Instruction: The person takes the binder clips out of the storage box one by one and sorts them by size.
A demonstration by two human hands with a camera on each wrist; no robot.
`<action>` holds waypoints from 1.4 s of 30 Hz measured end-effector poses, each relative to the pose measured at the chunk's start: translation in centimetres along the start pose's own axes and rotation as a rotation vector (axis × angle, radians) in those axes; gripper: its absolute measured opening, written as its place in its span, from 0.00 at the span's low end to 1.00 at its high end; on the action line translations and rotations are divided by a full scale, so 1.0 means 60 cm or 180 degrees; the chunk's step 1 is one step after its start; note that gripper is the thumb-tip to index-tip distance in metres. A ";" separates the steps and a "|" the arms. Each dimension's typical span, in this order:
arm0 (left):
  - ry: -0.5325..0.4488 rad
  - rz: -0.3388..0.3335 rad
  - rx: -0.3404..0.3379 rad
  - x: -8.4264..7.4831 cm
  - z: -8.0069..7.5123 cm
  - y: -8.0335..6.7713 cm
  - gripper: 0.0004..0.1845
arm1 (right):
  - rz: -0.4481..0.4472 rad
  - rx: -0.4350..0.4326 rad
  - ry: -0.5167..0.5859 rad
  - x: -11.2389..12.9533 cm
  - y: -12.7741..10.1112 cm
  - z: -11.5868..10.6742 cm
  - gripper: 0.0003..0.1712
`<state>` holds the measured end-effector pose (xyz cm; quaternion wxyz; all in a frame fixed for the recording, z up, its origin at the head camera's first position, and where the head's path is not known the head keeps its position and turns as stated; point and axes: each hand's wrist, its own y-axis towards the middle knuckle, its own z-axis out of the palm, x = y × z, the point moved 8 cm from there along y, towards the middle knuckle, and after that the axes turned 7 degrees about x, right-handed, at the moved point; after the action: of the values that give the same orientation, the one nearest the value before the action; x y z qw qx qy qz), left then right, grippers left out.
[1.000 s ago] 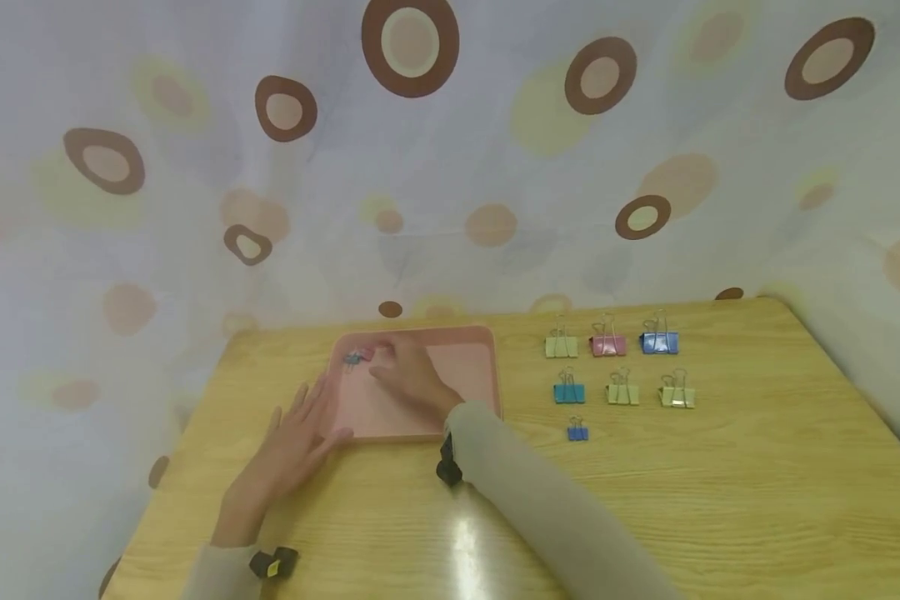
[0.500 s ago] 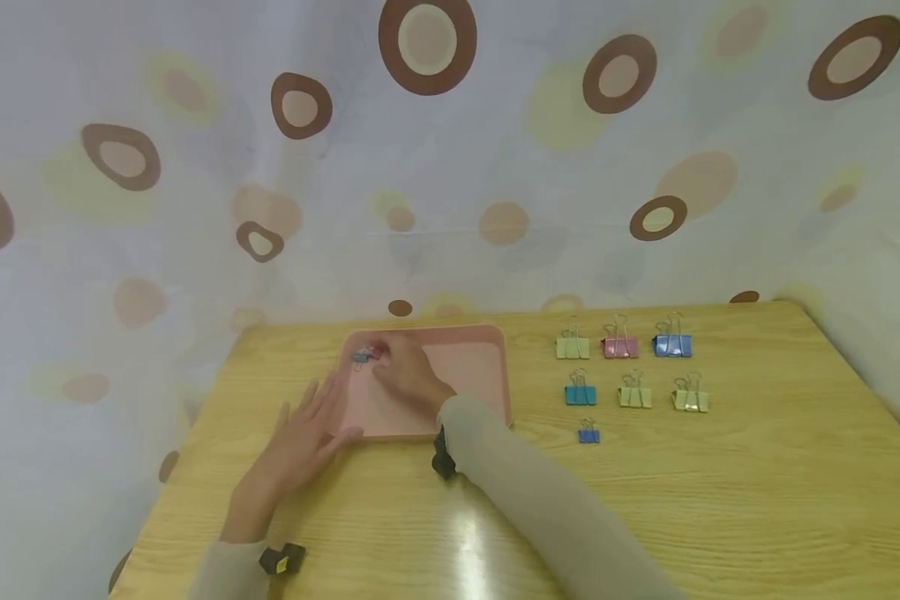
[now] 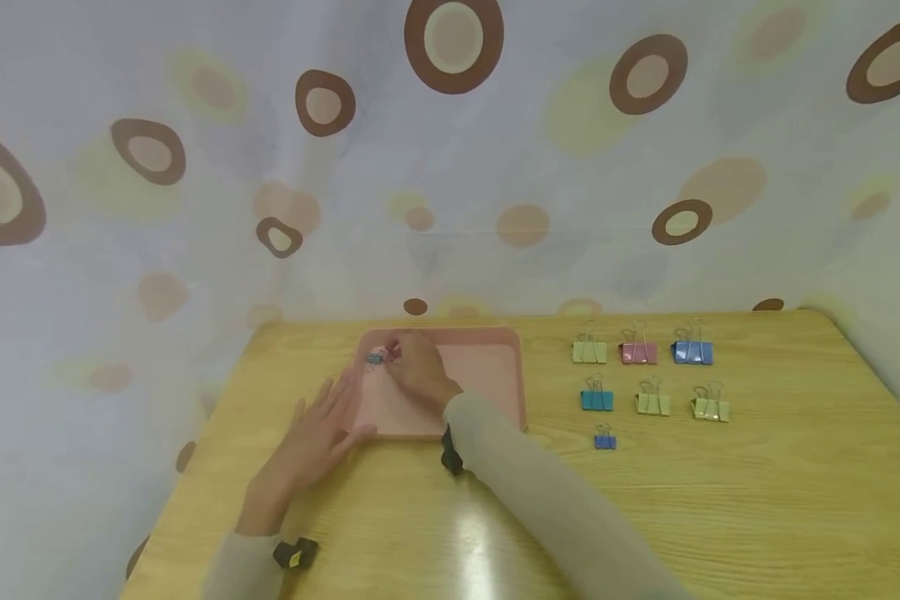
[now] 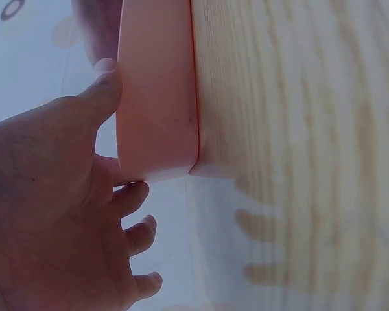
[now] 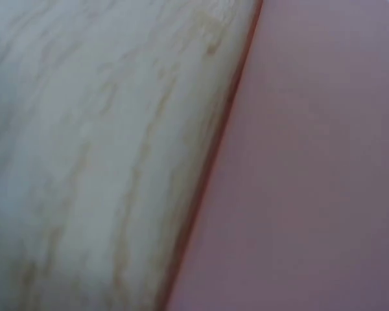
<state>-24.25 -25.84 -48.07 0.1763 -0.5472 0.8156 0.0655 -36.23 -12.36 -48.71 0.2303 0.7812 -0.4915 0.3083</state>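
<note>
A shallow pink tray (image 3: 487,383) lies on the wooden table. My right hand (image 3: 418,367) reaches into its far left part and pinches a small pink binder clip (image 3: 390,356), partly hidden by the fingers. Just left of these fingertips, a small teal binder clip (image 3: 376,358) lies in the tray. My left hand (image 3: 311,446) rests against the tray's near left corner with its fingers extended. In the left wrist view, the left thumb (image 4: 102,91) touches the tray's side wall (image 4: 157,91). The right wrist view shows only tray and table, no fingers.
Right of the tray, larger binder clips stand in rows: pale green (image 3: 589,352), pink (image 3: 639,352) and blue (image 3: 693,352) at the back, teal (image 3: 597,401) and two pale yellow (image 3: 653,404) ahead of them. A small blue clip (image 3: 605,442) sits nearest. A patterned curtain (image 3: 450,208) hangs behind.
The head view has turned slightly left, shifting everything rightward. My right fingers have closed in on the small pink clip and now pinch it. My left hand stays at the tray corner.
</note>
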 end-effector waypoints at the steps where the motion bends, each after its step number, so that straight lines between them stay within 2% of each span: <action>1: -0.0006 0.0006 -0.0006 -0.001 0.000 0.002 0.43 | 0.0000 -0.0010 -0.0022 0.000 -0.001 -0.002 0.09; 7: -0.0008 -0.0011 0.0005 0.000 0.000 0.004 0.44 | -0.0020 -0.0042 -0.0045 0.006 -0.006 -0.011 0.07; 12: 0.0001 -0.0017 0.0008 0.001 0.001 0.002 0.43 | 0.0006 -0.0025 0.0030 0.000 -0.008 -0.009 0.08; 24: 0.0021 -0.0003 -0.0023 -0.006 -0.002 0.000 0.43 | -0.0006 -0.0004 -0.0051 -0.010 -0.010 -0.020 0.08; 30: 0.0007 -0.0031 -0.0010 -0.005 -0.003 -0.003 0.43 | 0.0024 0.0090 0.0249 -0.012 -0.014 -0.027 0.10; 37: 0.0028 -0.0069 0.0056 -0.003 0.002 -0.005 0.43 | -0.0125 0.0234 0.0762 -0.010 -0.034 -0.038 0.03; 42: 0.0013 -0.0065 0.0054 -0.005 0.002 -0.001 0.43 | -0.0153 0.0205 0.1097 -0.011 -0.053 -0.058 0.02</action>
<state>-24.08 -25.60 -48.06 0.1799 -0.5541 0.8108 0.0558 -34.43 -8.34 -46.93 0.2933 0.7353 -0.4158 0.4477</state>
